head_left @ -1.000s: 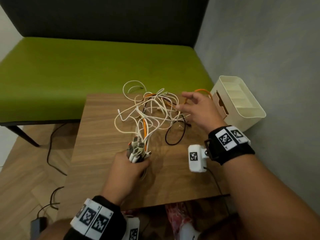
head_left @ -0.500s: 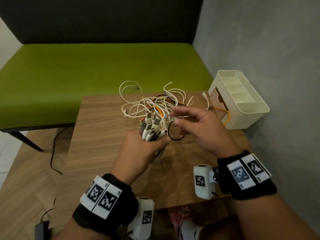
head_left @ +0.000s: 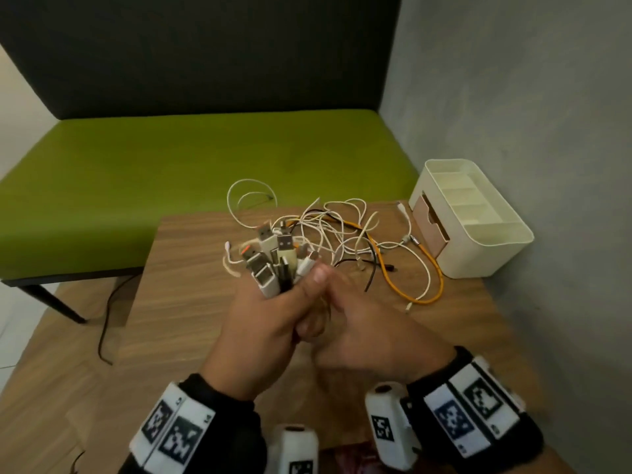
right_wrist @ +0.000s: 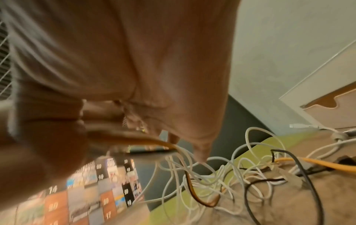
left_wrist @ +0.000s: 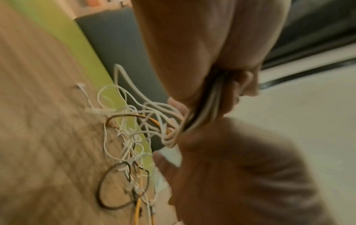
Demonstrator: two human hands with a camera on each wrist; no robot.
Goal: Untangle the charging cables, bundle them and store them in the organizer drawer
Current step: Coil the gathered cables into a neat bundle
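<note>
My left hand grips a bunch of cable plug ends, white, grey and black, pointing up out of the fist above the wooden table. My right hand is pressed against it, its fingers curled round the strands just under the left fist. The cables trail to a loose tangle of white, black and orange cord on the table. An orange cable loops out to the right. The cream organizer stands at the table's right edge, its tan drawer facing the tangle.
A green bench with a dark back runs behind the table. A grey wall stands close on the right, behind the organizer. A black cord hangs to the wooden floor left of the table.
My right hand left the far side of the tangle and came back to close on the strands beside my left hand. The left hand rose with the plug ends, and the tangle spread rightward.
</note>
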